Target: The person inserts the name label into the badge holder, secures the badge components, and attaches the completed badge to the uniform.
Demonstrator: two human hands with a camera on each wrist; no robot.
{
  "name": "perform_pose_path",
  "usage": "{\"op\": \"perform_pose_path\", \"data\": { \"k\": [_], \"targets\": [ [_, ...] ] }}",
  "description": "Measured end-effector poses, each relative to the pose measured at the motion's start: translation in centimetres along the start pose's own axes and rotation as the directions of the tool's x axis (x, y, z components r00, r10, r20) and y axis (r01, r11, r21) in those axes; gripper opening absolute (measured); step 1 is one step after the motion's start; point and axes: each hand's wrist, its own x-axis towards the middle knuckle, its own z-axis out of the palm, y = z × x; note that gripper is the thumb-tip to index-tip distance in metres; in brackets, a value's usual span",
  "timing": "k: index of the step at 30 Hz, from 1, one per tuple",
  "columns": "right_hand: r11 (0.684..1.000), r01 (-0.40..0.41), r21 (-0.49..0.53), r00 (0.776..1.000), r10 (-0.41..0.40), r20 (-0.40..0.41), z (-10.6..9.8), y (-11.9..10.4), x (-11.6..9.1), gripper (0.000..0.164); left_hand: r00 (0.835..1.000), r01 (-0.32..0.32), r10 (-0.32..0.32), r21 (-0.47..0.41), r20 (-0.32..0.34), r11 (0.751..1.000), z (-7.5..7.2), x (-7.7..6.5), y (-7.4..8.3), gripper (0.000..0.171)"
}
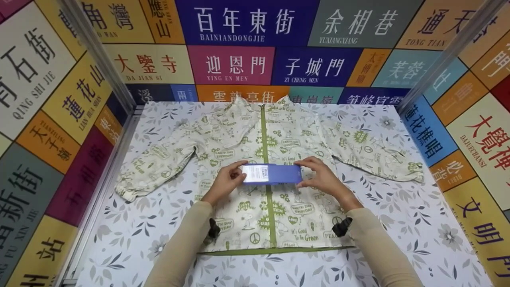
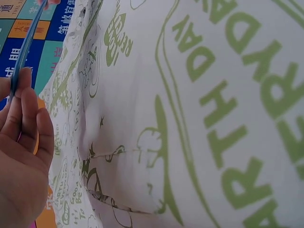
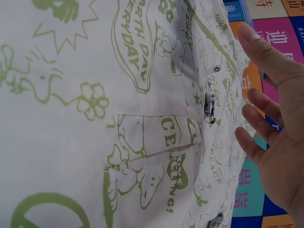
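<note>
My left hand point(image 1: 229, 179) pinches the left end of a thin blue card point(image 1: 281, 174) that carries a white printed label. At the other end, my right hand point(image 1: 320, 175) grips the card between thumb and fingers, at its two right corners. In the left wrist view the card point(image 2: 23, 54) shows nearly edge-on, with the left hand point(image 2: 26, 147) at its near end. The right wrist view shows the right hand point(image 3: 280, 114) with thumb and fingers spread apart. Beneath both hands, a white jacket point(image 1: 243, 203) with green print lies spread flat.
The jacket's sleeves point(image 1: 159, 163) reach out to both sides, its collar point(image 1: 239, 105) pointing away from me. Under it is a white tabletop point(image 1: 131, 239) with grey leaf patterns. Colourful sign-covered panels point(image 1: 247, 24) and metal posts point(image 1: 107, 56) enclose the back and sides.
</note>
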Motion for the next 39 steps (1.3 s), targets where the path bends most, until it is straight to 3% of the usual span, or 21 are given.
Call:
{"op": "perform_pose_path", "data": {
  "k": [17, 24, 39],
  "targets": [
    [1.000, -0.023, 0.015, 1.000, 0.023, -0.015, -0.12, -0.11, -0.26, 0.073, 1.000, -0.006, 0.006, -0.005, -0.007, 1.000, 0.09, 0.03, 0.08, 0.045],
    [1.000, -0.008, 0.010, 0.999, 0.009, -0.041, -0.15, -0.05, -0.33, 0.074, 0.999, 0.026, -0.027, -0.027, -0.018, 0.999, -0.29, -0.15, 0.52, 0.046],
    [0.999, 0.007, 0.040, 0.998, -0.004, -0.056, -0.17, -0.05, -0.48, 0.072, 0.999, 0.003, -0.006, -0.083, -0.039, 0.997, -0.46, -0.18, 0.08, 0.043]
  ]
}}
